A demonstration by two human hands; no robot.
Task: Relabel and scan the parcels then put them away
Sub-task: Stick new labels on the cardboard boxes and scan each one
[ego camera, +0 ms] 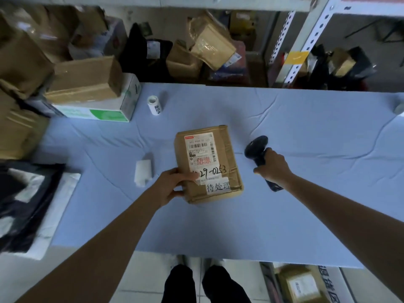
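Observation:
A brown cardboard parcel (229, 158) lies flat in the middle of the blue-covered table (306, 132), with a white shipping label, handwritten digits and a white sticker on top. My left hand (172, 184) holds its near left corner, thumb on the top face. To the parcel's right my right hand (273, 168) grips a black handheld scanner (255, 147), whose head points toward the parcel. A roll of white labels (154, 106) stands upright at the back left.
A small white block (143, 172) lies left of the parcel. Stacked cartons (87, 84) crowd the table's left end, and black and white mailer bags (28, 204) lie at the near left. Shelving with more parcels (207, 47) stands behind the table. A box (301, 285) sits on the floor.

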